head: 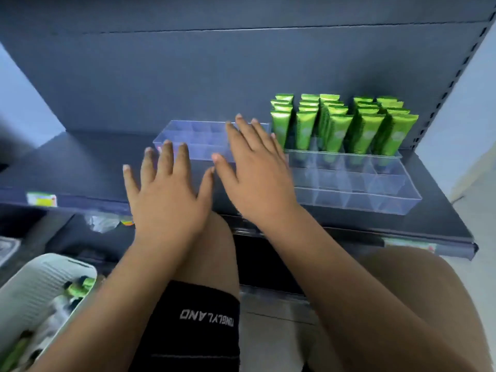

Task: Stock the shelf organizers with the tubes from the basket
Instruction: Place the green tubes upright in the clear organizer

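A yellow price label (pixel 42 199) sits on the dark shelf (pixel 80 162) edge, left of the left hand (pixel 166 194); crumpled clear plastic (pixel 102 222) lies lower, nearer it.

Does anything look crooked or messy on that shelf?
A little. The empty organizer sits farther back than the stocked organizer, so their fronts do not line up. The green tubes stand upright in its back rows, and nothing looks spilled or broken.

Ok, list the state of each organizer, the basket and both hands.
Left organizer: visible compartments empty.
Right organizer: back rows filled with upright green tubes, front rows empty.
Basket: holds loose tubes.
Left hand: open, holding nothing.
Right hand: open, holding nothing.
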`<state>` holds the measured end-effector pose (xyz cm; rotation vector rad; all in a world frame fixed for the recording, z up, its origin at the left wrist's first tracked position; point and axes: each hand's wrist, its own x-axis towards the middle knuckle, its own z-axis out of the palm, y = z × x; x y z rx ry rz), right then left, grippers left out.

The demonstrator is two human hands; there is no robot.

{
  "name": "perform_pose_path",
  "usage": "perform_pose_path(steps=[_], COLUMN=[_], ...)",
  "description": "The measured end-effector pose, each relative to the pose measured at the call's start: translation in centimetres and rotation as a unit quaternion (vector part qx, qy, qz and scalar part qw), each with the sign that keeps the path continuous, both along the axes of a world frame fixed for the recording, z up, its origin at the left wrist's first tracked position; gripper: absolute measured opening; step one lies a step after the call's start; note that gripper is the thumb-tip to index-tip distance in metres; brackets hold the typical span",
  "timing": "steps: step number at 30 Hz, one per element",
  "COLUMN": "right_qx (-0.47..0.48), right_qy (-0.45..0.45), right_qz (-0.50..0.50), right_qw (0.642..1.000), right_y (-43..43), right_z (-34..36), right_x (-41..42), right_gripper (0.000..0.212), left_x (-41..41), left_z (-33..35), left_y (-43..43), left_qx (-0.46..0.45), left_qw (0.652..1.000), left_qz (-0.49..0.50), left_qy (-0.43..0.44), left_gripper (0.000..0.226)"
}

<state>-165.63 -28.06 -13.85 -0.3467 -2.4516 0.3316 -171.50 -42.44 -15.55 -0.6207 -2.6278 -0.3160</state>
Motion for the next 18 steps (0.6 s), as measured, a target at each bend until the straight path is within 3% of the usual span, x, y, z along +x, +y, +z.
perform_pose_path(steps=[9,13,18], right_qx=[-0.015,0.027,0.001], right_qy=[-0.093,-0.167,-0.295], right_qz=[0.216,0.308,0.377], right_qw=[0.972,0.936,0.878], right_y=[-20.4,-28.1,-34.2], right_z=[-4.3,-7.3,-13.4], right_x=[-8.4,-10.5,-12.0], right_gripper=[0.068,0.068,0.058], left_x=[-1.3,-0.5,-0.2], left_z=[-4.3,-7.7,-12.9], left_y=[-21.6,-29.2,-35.0], left_qx=[0.002,-0.011,0.004], left_qw=[0.968,0.944,0.910], left_qz=[0.244,0.316,0.386], left_qy=[-0.058,-0.094,-0.153], left_gripper=[0.072,0.071,0.067])
